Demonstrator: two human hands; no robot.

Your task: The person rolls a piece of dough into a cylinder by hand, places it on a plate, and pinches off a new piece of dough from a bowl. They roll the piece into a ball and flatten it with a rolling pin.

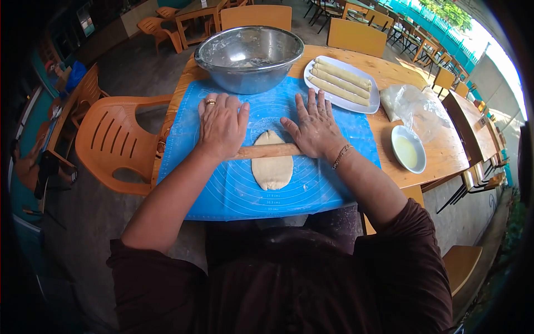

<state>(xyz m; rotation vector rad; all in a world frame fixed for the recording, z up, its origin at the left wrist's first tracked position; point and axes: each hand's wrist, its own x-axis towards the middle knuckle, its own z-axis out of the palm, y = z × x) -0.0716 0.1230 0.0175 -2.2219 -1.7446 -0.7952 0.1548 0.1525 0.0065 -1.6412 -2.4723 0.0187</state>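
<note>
A wooden rolling pin [268, 151] lies crosswise over a flat oval of dough [272, 171] on a blue silicone baking mat [222, 192]. My left hand [222, 123] rests palm down over the pin's left end, its fingers pointing forward and slightly bent. Over the right end lies my right hand [316, 125], floury, with fingers spread out flat and the thumb toward the dough. Neither hand wraps round the pin. The palms hide both of its ends.
Behind my left hand stands a large steel bowl [250, 78]. A white plate [374, 103] holds several rolled dough sticks. Right of the mat are a plastic bag [414, 108] and a small bowl [410, 170] of pale yellow liquid. An orange chair [114, 145] adjoins the table's left side.
</note>
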